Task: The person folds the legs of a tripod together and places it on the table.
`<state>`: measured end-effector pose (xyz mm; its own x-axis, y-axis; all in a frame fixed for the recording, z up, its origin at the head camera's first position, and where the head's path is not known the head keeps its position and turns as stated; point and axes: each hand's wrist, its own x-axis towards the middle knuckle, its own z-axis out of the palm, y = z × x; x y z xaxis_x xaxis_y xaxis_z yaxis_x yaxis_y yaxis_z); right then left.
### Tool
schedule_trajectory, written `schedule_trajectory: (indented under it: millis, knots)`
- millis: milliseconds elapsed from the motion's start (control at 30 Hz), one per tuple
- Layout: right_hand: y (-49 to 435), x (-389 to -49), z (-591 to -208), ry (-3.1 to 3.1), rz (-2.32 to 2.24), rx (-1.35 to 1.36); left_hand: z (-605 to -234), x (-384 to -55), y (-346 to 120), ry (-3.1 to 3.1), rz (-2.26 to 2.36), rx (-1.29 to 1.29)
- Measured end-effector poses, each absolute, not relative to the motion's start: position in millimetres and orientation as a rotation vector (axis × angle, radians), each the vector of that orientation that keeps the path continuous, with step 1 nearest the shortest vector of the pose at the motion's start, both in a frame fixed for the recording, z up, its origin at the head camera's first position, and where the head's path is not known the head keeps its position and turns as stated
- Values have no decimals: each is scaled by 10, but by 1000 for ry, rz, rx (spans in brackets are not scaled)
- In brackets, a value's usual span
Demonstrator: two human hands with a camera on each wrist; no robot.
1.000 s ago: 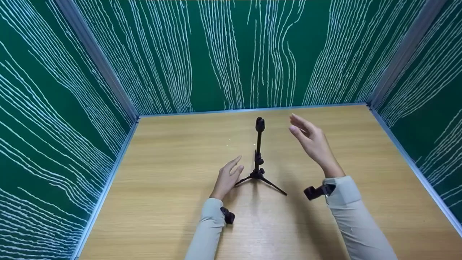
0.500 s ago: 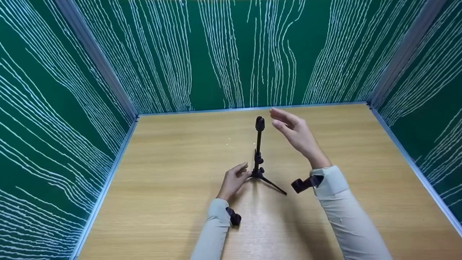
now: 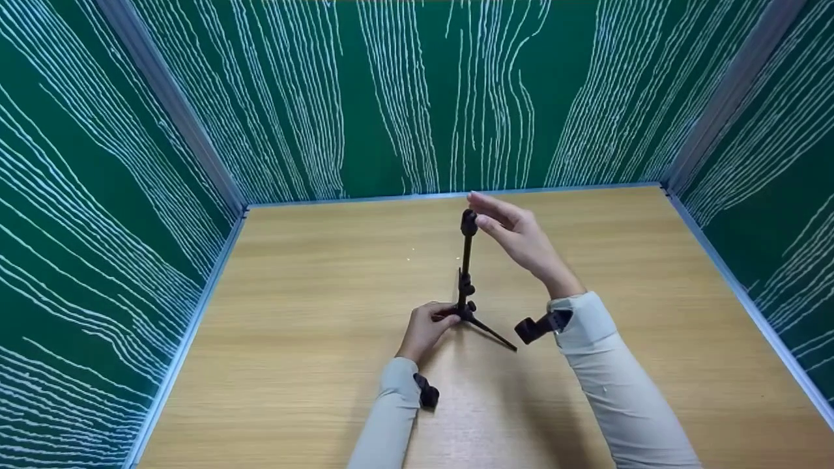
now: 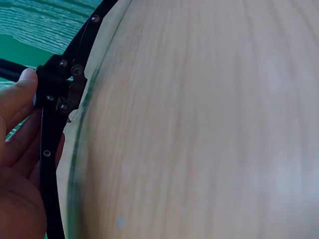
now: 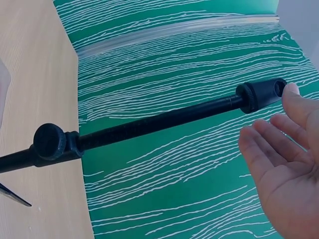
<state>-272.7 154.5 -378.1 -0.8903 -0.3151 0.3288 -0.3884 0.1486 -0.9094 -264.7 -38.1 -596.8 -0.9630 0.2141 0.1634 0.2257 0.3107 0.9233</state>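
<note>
A small black tabletop microphone stand (image 3: pixel 467 255) stands upright on its legs, a clip (image 5: pixel 263 94) at its top. My left hand (image 3: pixel 425 331) grips it low, at the leg hub (image 4: pixel 54 82). In the left wrist view the thumb presses by the post and the other fingers pass behind a leg (image 4: pixel 49 172). Up at the clip is my right hand (image 3: pixel 518 236), fingers extended. Its thumb tip (image 5: pixel 291 89) lies at the clip's end in the right wrist view; whether it touches cannot be told. Two knobs (image 5: pixel 50 141) sit on the post's lower part, one showing in that view.
The wooden table (image 3: pixel 313 280) carries a few tiny pale specks behind the stand. Green panels with white wavy lines (image 3: pixel 384 98) close off the back and both sides, joined by grey corner posts (image 3: pixel 176 98). Each sleeve cuff bears a black wrist mount (image 3: pixel 544 326).
My left hand has moved right, from beside a leg to a grip on the hub. My right hand has come left to the clip. The stand stays in place.
</note>
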Motion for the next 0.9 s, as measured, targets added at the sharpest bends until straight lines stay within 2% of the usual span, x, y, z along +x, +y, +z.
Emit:
schedule_trajectory:
  millis: [333, 900]
  knots:
    - [1484, -2727, -3766, -2302, 1925, 751, -6020, -2665, -365, -2516, -1629, -386]
    - [1448, -2750, -3756, -2277, 1871, 704, -6068, -2701, -387, -2499, -1745, -329]
